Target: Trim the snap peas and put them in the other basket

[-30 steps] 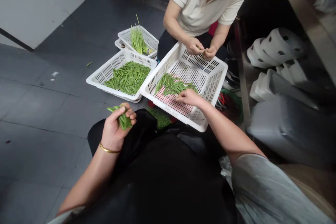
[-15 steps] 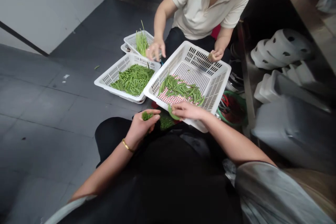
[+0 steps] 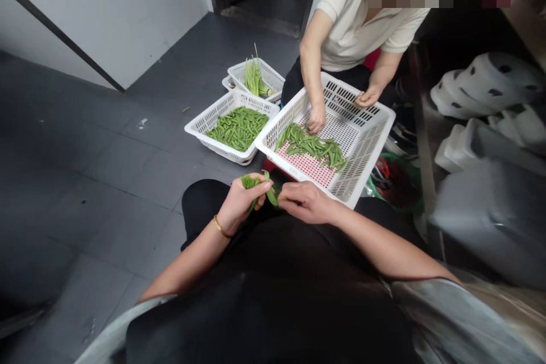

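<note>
Green pod point(image 3: 272, 197) slants from my left fingers point(image 3: 261, 188), closed round it and other pods point(image 3: 248, 182), rightward-down to my right fingers point(image 3: 290, 193), curled at its lower end, grip unclear.

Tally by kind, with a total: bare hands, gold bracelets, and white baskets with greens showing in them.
Bare hands: 4 (left hand, right hand, co-worker's two hands)
Gold bracelet: 1
White baskets with greens: 3 (large basket, smaller pod basket, stalk basket)
Total: 8
</note>
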`<state>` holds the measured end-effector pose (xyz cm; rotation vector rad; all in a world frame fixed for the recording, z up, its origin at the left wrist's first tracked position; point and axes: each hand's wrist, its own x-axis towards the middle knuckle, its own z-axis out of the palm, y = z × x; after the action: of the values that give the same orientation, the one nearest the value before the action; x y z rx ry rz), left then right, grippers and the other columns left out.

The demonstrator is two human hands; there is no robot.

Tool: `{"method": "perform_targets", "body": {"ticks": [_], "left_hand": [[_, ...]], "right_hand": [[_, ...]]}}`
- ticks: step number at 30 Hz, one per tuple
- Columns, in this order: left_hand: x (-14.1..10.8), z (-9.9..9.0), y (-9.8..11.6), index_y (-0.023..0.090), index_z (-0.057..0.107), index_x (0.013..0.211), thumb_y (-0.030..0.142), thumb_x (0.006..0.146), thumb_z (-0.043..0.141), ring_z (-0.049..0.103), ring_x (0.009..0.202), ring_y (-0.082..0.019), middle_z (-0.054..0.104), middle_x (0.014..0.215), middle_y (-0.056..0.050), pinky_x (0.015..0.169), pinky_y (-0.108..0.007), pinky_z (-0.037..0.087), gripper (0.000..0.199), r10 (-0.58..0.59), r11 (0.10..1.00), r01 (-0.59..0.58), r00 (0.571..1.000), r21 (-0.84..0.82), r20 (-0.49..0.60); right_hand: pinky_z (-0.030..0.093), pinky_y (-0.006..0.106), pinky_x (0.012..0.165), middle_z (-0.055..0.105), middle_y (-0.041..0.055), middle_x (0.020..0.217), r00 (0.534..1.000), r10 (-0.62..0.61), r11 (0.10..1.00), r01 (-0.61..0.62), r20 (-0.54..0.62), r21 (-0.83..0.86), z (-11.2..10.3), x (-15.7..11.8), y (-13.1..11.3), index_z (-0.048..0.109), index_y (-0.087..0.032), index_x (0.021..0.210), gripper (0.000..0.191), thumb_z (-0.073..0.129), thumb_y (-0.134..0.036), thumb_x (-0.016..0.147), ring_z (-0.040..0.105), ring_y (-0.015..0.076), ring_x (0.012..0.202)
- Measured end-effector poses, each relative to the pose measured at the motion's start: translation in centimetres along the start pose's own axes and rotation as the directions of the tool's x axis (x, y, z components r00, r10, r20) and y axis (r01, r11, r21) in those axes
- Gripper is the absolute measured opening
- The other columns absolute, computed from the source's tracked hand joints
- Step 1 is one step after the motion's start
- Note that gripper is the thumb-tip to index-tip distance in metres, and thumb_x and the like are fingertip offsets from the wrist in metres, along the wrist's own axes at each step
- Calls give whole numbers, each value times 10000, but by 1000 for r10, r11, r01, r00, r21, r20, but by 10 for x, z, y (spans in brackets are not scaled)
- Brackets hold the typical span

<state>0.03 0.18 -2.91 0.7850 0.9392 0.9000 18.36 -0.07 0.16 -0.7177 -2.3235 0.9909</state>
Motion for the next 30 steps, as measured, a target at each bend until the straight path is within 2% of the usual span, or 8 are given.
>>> {"method": "perform_targets", "body": {"ticks": [4,7,12,18,22,25,27,30], "left_hand": [[-5,-4,1,112,635,750,292,632,765,360,318,-40,496,427,39,322,-157,261,251,-126,989,142,957,-40,260],[-7,-13,1,88,672,750,289,629,749,371,310,-37,555,477,0,302,-156,239,247,-172,983,185,932,-11,318],[-5,-22,-1,83,687,766,284,637,719,375,304,-42,553,466,-7,294,-152,226,241,-232,971,236,917,26,323],[-4,-16,7,137,666,731,293,654,692,383,336,-63,553,498,-4,323,-175,257,176,-268,938,177,916,296,300],[-15,-6,18,186,708,724,192,649,694,550,557,-137,639,651,-55,525,-231,436,77,62,739,-278,935,614,349],[-23,3,18,201,731,761,147,643,688,613,685,-181,684,725,-84,658,-273,477,137,260,661,-431,900,614,351],[-23,4,16,196,728,805,158,659,689,619,663,-171,704,763,-88,640,-272,486,155,357,727,-403,913,556,194],[-11,-8,18,178,687,831,208,720,646,498,448,-88,703,747,-66,433,-213,406,122,397,905,-350,899,243,-186]], "right_hand": [[444,189,522,574,-1,632,979,142,891,-190,146,413,-9,-3,1,558,-149,752,242,482,-314,913,560,81,532],[440,205,482,547,-19,562,922,385,814,-323,-33,483,-31,-15,14,532,-158,726,310,493,-411,903,536,90,478],[472,276,631,617,54,802,932,317,938,-336,-179,-87,-44,-20,14,591,-158,920,275,523,-422,879,578,144,676],[389,262,620,587,59,751,967,146,855,-18,207,-518,-8,-1,-6,596,-165,816,228,419,-261,923,527,143,670],[354,220,524,541,3,583,946,254,967,-247,203,-59,2,-1,3,483,-171,617,292,447,-299,878,484,96,521],[384,210,451,514,-28,501,895,404,712,-437,188,550,15,-6,12,447,-185,645,369,400,-455,890,501,99,436],[426,230,445,549,-18,532,877,461,528,-394,135,753,23,-10,17,468,-182,707,408,425,-557,861,537,117,448],[453,235,500,588,6,583,865,488,583,-425,120,693,21,-23,24,525,-160,728,434,464,-572,851,566,117,504]]}}
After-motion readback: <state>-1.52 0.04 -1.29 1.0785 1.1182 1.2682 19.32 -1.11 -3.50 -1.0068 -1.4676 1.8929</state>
